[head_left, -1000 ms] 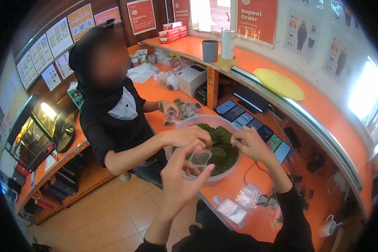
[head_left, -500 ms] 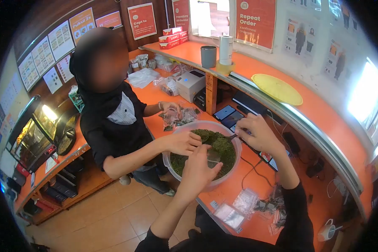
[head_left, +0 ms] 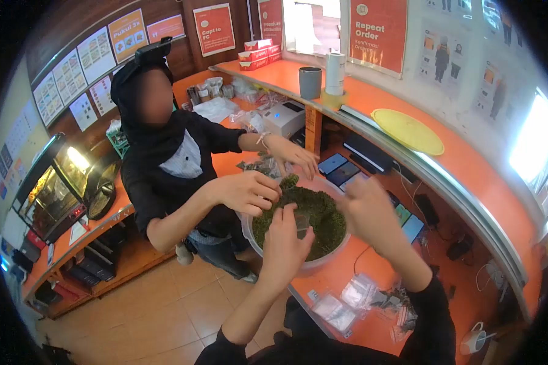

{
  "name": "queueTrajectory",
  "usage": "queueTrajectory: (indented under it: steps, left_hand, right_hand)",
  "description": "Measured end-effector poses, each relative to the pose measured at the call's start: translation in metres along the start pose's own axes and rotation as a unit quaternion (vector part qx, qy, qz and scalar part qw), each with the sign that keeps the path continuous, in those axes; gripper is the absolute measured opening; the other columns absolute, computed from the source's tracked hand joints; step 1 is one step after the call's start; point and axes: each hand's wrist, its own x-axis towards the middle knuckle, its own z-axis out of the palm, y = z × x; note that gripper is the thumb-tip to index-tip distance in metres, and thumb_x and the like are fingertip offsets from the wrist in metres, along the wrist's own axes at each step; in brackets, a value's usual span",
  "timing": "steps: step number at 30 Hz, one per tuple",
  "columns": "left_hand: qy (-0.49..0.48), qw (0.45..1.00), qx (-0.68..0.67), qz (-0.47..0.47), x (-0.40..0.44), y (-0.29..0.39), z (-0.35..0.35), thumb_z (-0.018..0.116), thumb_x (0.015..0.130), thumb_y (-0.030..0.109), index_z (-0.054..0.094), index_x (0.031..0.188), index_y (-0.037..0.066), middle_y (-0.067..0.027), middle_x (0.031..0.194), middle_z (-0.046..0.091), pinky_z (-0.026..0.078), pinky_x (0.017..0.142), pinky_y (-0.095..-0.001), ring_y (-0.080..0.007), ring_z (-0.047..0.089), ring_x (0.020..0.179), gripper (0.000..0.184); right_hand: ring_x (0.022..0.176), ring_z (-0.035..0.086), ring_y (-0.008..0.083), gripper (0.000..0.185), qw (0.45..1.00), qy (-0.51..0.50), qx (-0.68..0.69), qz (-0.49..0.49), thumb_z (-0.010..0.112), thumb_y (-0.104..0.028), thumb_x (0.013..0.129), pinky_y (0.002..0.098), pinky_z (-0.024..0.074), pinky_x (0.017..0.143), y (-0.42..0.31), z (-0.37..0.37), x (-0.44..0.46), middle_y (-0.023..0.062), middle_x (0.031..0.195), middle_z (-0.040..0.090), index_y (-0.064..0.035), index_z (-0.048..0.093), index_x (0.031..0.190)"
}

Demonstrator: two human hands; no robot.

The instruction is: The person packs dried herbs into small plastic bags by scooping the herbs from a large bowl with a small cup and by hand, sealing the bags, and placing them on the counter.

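My left hand (head_left: 288, 239) is over the near side of a translucent plastic tub (head_left: 327, 260), pinching a small clear plastic bag (head_left: 302, 222). Crumbled dark green flakes (head_left: 327, 213) fill the tub. Curled and motion-blurred, my right hand (head_left: 371, 210) hovers at the tub's right rim; the spoon seen in it earlier is hidden now. Across from me, a co-worker's hand (head_left: 249, 191) is at the far left rim beside a raised green clump (head_left: 290, 181). The co-worker's other hand (head_left: 293, 155) reaches over the far rim, fingers spread.
Clear empty bags (head_left: 335, 313) and small filled bags (head_left: 397, 304) lie on the orange counter near me. Phones (head_left: 411, 226) and cables are to the right, a white mug (head_left: 472, 338) at lower right. A yellow lid (head_left: 408, 131) rests on the raised shelf.
My right hand has moved slightly right and down, and its spoon no longer shows. The co-worker's far hand has left the small bags and come over the tub; the near hand has lifted.
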Motion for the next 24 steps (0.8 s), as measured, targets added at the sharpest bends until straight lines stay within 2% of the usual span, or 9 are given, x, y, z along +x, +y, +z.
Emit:
queueTrajectory:
  steps: [2, 5, 6, 7, 9, 12, 14, 18, 24]
  left_hand:
    - [0.009, 1.000, -0.007, 0.010, 0.002, 0.001, -0.001, 0.075, 0.079, 0.012, 0.056, 0.121, -0.004, -0.0207, 0.104, 0.062, 0.052, 0.063, -0.0364, -0.0240, 0.064, 0.065, 0.050]
    - [0.017, 1.000, -0.018, 0.009, -0.003, -0.004, -0.004, 0.075, 0.080, 0.013, 0.055, 0.123, -0.003, -0.0204, 0.105, 0.061, 0.052, 0.059, -0.0332, -0.0205, 0.064, 0.064, 0.051]
    - [0.010, 1.000, -0.019, -0.002, -0.002, -0.007, -0.006, 0.075, 0.080, 0.014, 0.055, 0.124, -0.003, -0.0200, 0.105, 0.061, 0.051, 0.057, -0.0313, -0.0189, 0.064, 0.064, 0.051]
    - [0.014, 1.000, -0.016, -0.001, 0.001, -0.001, -0.013, 0.075, 0.080, 0.014, 0.055, 0.124, -0.003, -0.0200, 0.105, 0.061, 0.051, 0.057, -0.0313, -0.0189, 0.064, 0.064, 0.051]
    - [-0.014, 0.990, -0.114, -0.080, 0.001, 0.014, -0.025, 0.076, 0.081, 0.018, 0.055, 0.122, -0.002, -0.0190, 0.104, 0.059, 0.055, 0.069, -0.0346, -0.0276, 0.069, 0.079, 0.050]
    - [0.003, 0.984, -0.164, -0.064, 0.001, 0.013, -0.019, 0.079, 0.082, 0.020, 0.058, 0.118, -0.002, -0.0139, 0.100, 0.061, 0.054, 0.067, -0.0259, -0.0163, 0.068, 0.073, 0.047]
    - [0.002, 0.972, -0.226, -0.067, -0.002, 0.010, -0.020, 0.078, 0.085, 0.017, 0.058, 0.116, -0.003, -0.0127, 0.097, 0.063, 0.055, 0.069, -0.0258, -0.0153, 0.068, 0.074, 0.042]
    - [-0.006, 0.906, -0.415, -0.089, -0.010, -0.006, -0.026, 0.070, 0.092, 0.007, 0.062, 0.110, -0.004, -0.0092, 0.093, 0.067, 0.054, 0.073, -0.0239, -0.0131, 0.069, 0.081, 0.023]
    - [-0.009, 0.875, -0.473, -0.099, -0.028, 0.004, -0.040, 0.070, 0.090, 0.003, 0.067, 0.098, -0.003, -0.0069, 0.088, 0.069, 0.055, 0.070, -0.0243, -0.0122, 0.068, 0.077, 0.011]
  right_hand:
    - [0.093, 0.058, 0.0266, 0.021, 0.986, -0.165, 0.030, -0.023, 0.071, -0.010, 0.067, 0.0374, 0.0429, 0.077, -0.005, 0.044, -0.024, 0.0102, 0.086, 0.062, -0.0034, 0.070, 0.087]
    - [0.098, 0.058, 0.0270, 0.028, 0.985, -0.165, 0.038, -0.042, 0.075, -0.013, 0.067, 0.0376, 0.0420, 0.081, -0.016, 0.059, -0.033, 0.0089, 0.086, 0.062, -0.0048, 0.071, 0.093]
    - [0.098, 0.058, 0.0270, 0.028, 0.986, -0.158, 0.037, -0.046, 0.075, -0.013, 0.067, 0.0376, 0.0420, 0.081, -0.019, 0.050, -0.025, 0.0089, 0.086, 0.062, -0.0048, 0.071, 0.093]
    - [0.100, 0.058, 0.0258, 0.028, 0.993, -0.060, 0.101, -0.031, 0.076, -0.014, 0.069, 0.0368, 0.0407, 0.082, -0.025, 0.032, -0.018, 0.0081, 0.086, 0.062, -0.0062, 0.071, 0.095]
    - [0.101, 0.057, 0.0246, 0.028, 0.985, 0.038, 0.168, -0.019, 0.077, -0.016, 0.071, 0.0359, 0.0395, 0.083, -0.035, 0.024, -0.011, 0.0073, 0.085, 0.061, -0.0077, 0.072, 0.098]
    - [0.097, 0.059, 0.0220, 0.029, 0.962, 0.024, 0.259, 0.082, 0.077, -0.016, 0.074, 0.0342, 0.0370, 0.084, -0.048, 0.032, -0.012, 0.0043, 0.086, 0.062, -0.0102, 0.071, 0.102]
    - [0.086, 0.060, 0.0206, 0.019, 0.930, 0.098, 0.329, 0.130, 0.075, -0.014, 0.078, 0.0331, 0.0371, 0.079, -0.048, 0.044, -0.013, 0.0031, 0.084, 0.065, -0.0090, 0.071, 0.096]
    - [0.071, 0.059, 0.0193, 0.007, 0.895, 0.144, 0.403, 0.126, 0.074, -0.011, 0.083, 0.0317, 0.0398, 0.073, -0.048, 0.032, -0.012, 0.0045, 0.075, 0.066, -0.0041, 0.070, 0.084]
    - [0.068, 0.060, 0.0183, 0.006, 0.863, 0.159, 0.463, 0.122, 0.075, -0.005, 0.078, 0.0308, 0.0431, 0.069, -0.058, 0.019, -0.024, 0.0075, 0.074, 0.066, -0.0020, 0.070, 0.081]
